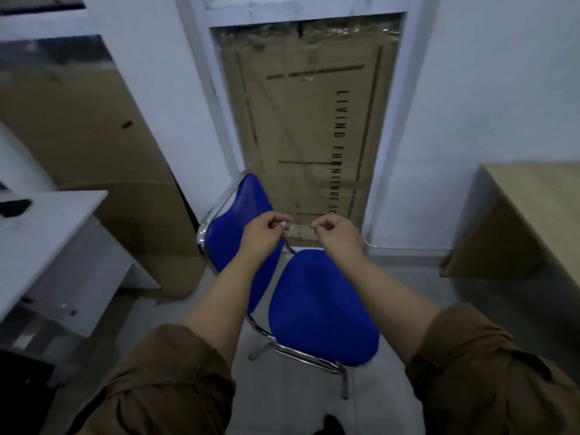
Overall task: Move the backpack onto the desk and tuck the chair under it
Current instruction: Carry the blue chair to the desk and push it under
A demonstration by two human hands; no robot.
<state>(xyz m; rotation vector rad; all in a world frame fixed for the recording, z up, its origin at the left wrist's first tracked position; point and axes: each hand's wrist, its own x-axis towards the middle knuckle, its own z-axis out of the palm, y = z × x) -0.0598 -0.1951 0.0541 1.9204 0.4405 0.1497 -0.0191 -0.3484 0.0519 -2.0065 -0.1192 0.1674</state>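
A blue chair (323,306) with a chrome frame stands on the floor in front of me, its backrest (230,224) towards the left. Both hands hover above it with the fingers curled in and nothing in them. My left hand (265,235) is in front of the backrest's right edge; whether it touches the chair cannot be told. My right hand (337,233) is over the far edge of the seat. The white desk (53,227) is at the left. No backpack is clearly visible; a dark shape (18,375) lies under the desk at the lower left.
A small dark object (14,207) lies on the white desk. Large cardboard sheets (94,158) lean against the wall on the left, and a printed carton (301,120) fills the frame behind the chair. A wooden table (533,196) is on the right.
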